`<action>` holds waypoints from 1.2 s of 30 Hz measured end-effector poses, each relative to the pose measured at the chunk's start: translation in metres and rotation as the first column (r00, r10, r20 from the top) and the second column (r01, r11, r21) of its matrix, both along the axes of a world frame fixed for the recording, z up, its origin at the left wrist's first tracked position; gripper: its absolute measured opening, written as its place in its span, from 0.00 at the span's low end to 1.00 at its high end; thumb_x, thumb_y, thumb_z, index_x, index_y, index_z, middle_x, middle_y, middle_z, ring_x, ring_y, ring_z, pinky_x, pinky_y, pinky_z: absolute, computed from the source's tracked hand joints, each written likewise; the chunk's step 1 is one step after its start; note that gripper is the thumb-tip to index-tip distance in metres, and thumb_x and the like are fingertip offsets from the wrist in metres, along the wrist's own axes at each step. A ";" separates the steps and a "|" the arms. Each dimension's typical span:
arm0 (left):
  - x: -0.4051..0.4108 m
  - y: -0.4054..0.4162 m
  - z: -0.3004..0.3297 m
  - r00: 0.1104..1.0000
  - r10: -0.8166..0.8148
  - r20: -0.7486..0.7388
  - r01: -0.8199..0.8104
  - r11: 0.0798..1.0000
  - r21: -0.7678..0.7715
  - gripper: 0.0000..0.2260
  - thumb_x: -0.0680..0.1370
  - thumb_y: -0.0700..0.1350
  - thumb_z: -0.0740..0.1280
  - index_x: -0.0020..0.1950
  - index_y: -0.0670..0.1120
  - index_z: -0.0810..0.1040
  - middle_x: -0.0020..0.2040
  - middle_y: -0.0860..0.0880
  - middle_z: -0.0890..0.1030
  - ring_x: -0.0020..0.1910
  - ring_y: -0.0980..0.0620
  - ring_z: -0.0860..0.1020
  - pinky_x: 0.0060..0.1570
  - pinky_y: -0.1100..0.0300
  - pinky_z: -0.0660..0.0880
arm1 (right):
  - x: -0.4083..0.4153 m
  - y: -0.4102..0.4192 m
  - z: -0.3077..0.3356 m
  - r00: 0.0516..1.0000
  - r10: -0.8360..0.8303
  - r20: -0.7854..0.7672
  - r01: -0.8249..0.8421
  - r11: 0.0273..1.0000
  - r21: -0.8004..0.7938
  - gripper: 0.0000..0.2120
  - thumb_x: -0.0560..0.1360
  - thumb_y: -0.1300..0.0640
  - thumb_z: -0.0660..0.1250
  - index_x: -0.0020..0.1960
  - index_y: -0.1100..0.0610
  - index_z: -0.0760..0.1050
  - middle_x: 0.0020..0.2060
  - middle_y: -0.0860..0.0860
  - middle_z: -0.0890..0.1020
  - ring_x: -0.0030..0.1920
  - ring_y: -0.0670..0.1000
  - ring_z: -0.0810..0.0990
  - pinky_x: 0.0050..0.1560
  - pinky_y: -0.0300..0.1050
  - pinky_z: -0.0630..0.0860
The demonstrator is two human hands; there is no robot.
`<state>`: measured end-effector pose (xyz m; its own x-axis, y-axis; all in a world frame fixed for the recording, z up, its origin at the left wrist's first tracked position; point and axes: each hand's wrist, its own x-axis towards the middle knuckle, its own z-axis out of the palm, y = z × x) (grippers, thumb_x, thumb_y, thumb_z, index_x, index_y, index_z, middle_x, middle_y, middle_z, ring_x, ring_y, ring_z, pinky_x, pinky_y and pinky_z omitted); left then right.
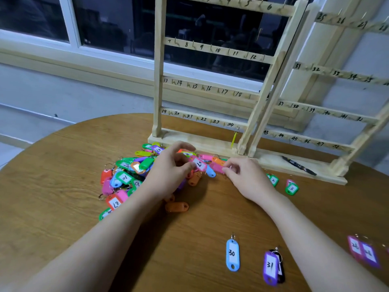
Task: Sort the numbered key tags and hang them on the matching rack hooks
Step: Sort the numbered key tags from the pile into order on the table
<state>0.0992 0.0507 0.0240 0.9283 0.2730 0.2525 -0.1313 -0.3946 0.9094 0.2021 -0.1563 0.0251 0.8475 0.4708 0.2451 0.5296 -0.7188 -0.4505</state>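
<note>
Key tags (134,175) lie heaped on the round wooden table (63,175), the pile reaching the base of the left wooden rack (210,60), whose rails carry hooks numbered 1 to 24. A second rack (336,91), numbered from 25 upward, stands to its right, the two uprights touching. Both forearms reach in from the near edge. The left hand (170,171) hovers over the pile's right side, thumb and fingers curled, pinching a pink tag (199,164) with a white label. The right hand (246,175) rests just beside, fingers curled, pinching what looks like that tag's ring; the grip is partly hidden. Bare tabletop lies between the forearms, down to a blue tag marked 30 (232,255) and a purple tag marked 31 (270,268). Green tags (291,188) sit right of the right hand.
</note>
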 end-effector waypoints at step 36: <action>-0.006 -0.022 0.000 0.989 -0.138 -0.056 0.132 0.986 -0.097 0.03 0.86 0.44 0.59 0.56 0.47 0.71 0.48 0.48 0.86 0.47 0.48 0.84 0.46 0.52 0.77 | -0.022 -0.028 -0.014 0.905 0.120 -0.407 0.106 0.864 0.491 0.06 0.80 0.64 0.68 0.50 0.55 0.82 0.39 0.54 0.86 0.37 0.47 0.84 0.33 0.38 0.78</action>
